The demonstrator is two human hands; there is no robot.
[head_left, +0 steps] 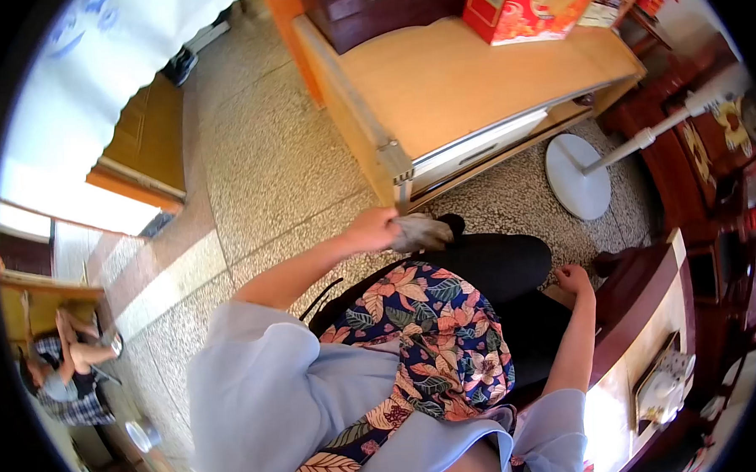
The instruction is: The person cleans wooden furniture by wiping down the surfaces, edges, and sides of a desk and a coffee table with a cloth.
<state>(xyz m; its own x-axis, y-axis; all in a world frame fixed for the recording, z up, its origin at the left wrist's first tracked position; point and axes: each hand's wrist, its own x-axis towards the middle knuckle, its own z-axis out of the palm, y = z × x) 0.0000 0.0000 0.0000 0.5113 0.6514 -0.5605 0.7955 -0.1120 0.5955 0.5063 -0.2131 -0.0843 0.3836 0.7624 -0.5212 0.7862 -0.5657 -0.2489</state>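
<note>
My left hand (373, 229) is closed around a crumpled grey cloth (422, 232), just below the front corner of a wooden cabinet (464, 80). Part of the cloth lies over or beside my dark trouser leg (501, 260). On the other side, my right hand (572, 280) is curled into a loose fist near my knee, with nothing visible in it. It is close to the edge of a table with a dark red side (630, 318). A floral apron (432, 318) covers my front.
A red gift box (528, 10) and a dark drawer chest stand on the cabinet. To the right is a stand with a round white base (578, 177). A tray with a teapot (665, 385) rests on the table. Another person (67, 359) sits at the far left. A white curtain (92, 71) hangs upper left.
</note>
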